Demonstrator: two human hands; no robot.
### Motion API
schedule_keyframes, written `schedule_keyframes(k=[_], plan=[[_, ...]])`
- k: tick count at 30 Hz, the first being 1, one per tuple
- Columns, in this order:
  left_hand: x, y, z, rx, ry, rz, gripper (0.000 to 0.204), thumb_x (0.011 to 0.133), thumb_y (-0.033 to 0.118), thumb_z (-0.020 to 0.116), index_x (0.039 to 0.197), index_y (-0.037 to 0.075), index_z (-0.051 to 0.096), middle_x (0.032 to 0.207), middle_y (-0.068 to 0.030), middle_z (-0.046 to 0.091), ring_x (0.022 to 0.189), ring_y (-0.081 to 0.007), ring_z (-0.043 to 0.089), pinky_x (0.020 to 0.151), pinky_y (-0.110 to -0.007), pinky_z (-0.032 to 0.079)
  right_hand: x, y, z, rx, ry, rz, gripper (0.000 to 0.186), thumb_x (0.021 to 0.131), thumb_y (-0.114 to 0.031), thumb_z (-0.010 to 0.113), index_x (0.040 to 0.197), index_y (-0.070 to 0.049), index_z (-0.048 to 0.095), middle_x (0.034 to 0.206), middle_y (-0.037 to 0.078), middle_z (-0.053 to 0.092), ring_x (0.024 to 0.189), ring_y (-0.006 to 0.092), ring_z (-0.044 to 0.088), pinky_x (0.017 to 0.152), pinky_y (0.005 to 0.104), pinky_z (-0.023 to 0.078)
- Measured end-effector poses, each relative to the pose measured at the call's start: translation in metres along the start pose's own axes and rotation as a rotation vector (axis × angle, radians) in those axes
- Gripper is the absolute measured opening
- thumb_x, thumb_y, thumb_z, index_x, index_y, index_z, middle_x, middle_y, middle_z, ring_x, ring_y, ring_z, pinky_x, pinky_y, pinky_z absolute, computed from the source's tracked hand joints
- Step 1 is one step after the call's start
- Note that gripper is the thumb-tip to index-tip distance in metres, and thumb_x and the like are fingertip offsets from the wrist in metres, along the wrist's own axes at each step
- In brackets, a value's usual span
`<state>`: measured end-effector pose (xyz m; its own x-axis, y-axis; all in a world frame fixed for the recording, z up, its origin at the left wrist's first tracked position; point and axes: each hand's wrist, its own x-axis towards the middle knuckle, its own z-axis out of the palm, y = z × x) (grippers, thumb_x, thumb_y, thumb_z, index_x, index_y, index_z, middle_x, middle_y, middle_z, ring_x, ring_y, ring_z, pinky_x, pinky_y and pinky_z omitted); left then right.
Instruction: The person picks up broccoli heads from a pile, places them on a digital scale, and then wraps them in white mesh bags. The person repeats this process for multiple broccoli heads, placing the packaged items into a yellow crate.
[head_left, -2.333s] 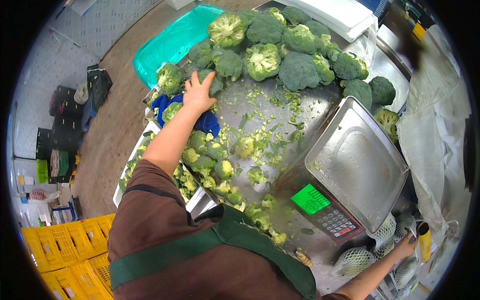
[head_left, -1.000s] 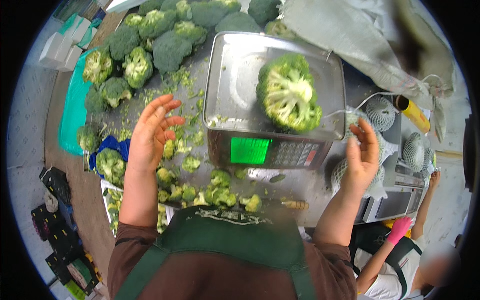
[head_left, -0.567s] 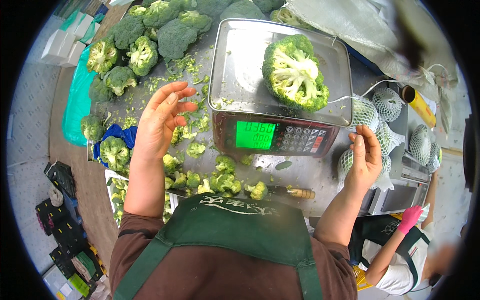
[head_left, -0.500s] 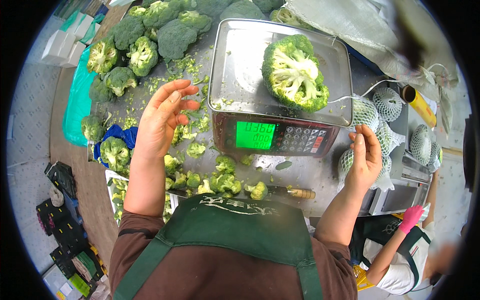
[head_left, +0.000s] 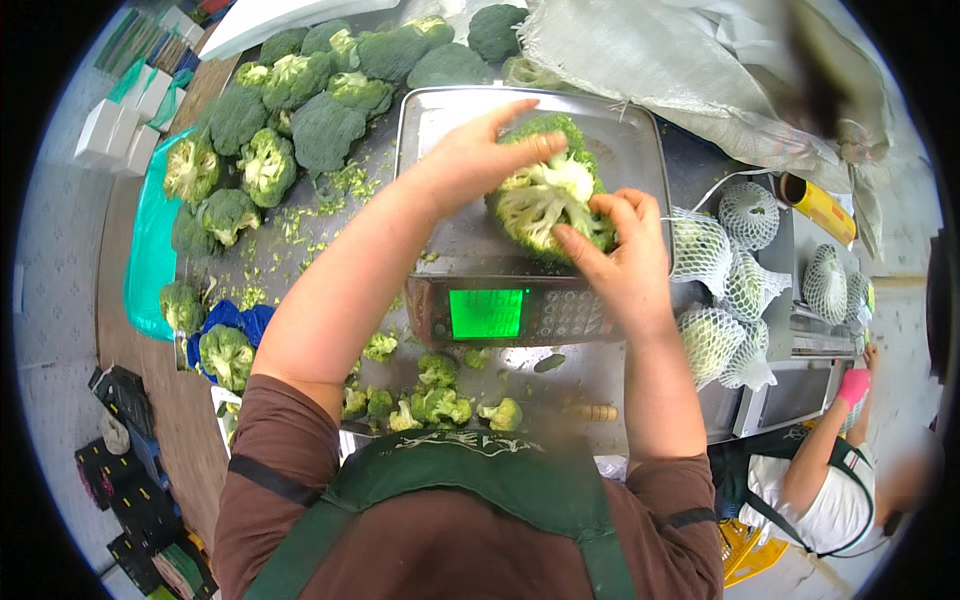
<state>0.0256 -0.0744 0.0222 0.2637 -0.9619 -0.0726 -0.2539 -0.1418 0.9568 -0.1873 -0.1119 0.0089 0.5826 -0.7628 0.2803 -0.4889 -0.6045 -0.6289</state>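
Note:
A cut broccoli head (head_left: 540, 205) rests on the steel pan (head_left: 450, 235) of a digital scale with a green display (head_left: 485, 313). My left hand (head_left: 500, 145) reaches over its upper left, touching it with fingers spread apart. My right hand (head_left: 620, 250) grips its right side, thumb near the bottom and fingers curled over the edge. Small florets (head_left: 437, 400) and a wooden knife handle (head_left: 595, 412) lie below the scale.
Broccoli heads (head_left: 325, 130) pile up back left, beside teal plastic (head_left: 145, 285). Netted produce (head_left: 705, 340), a yellow tube (head_left: 815, 205) and white sacking (head_left: 680, 60) are on the right. A co-worker with a pink-gloved hand (head_left: 852, 385) works at lower right.
Both my hands have moved inward from either side of the scale onto the broccoli. The co-worker's gloved hand has moved up and right. The view has shifted slightly.

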Motion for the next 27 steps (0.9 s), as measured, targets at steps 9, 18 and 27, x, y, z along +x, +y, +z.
schedule_keyframes(k=[9, 18, 27], plan=[[-0.045, -0.021, 0.015, -0.471, -0.034, 0.181, 0.068, 0.077, -0.002, 0.069, 0.137, 0.008, 0.039, 0.125, -0.0121, 0.053, 0.118, -0.021, 0.05, 0.099, -0.033, 0.042, -0.025, 0.015, 0.006, 0.06, 0.139, -0.167, 0.037, 0.071, -0.011, 0.077, 0.105, -0.009, 0.061, 0.117, 0.017, 0.05, 0.102, 0.0314, 0.057, 0.078, 0.0349, 0.051], [-0.075, -0.026, 0.029, -0.88, 0.257, 0.226, 0.072, 0.08, -0.007, 0.056, 0.142, 0.01, 0.024, 0.13, -0.0116, 0.047, 0.118, -0.0228, 0.05, 0.102, -0.038, 0.041, -0.015, -0.009, 0.004, 0.442, 0.117, 0.29, 0.056, 0.078, -0.017, 0.075, 0.127, -0.004, 0.054, 0.118, 0.015, 0.053, 0.098, 0.0187, 0.057, 0.08, 0.0285, 0.049], [-0.063, -0.025, 0.0, -1.039, -0.051, 0.02, 0.051, 0.094, 0.029, 0.052, 0.136, 0.002, 0.04, 0.131, -0.0144, 0.052, 0.119, -0.0262, 0.053, 0.103, -0.041, 0.042, 0.012, -0.003, -0.009, 0.366, -0.028, 0.064, 0.046, 0.08, -0.009, 0.069, 0.124, -0.01, 0.058, 0.107, 0.008, 0.059, 0.089, 0.0153, 0.057, 0.075, 0.0256, 0.046]])
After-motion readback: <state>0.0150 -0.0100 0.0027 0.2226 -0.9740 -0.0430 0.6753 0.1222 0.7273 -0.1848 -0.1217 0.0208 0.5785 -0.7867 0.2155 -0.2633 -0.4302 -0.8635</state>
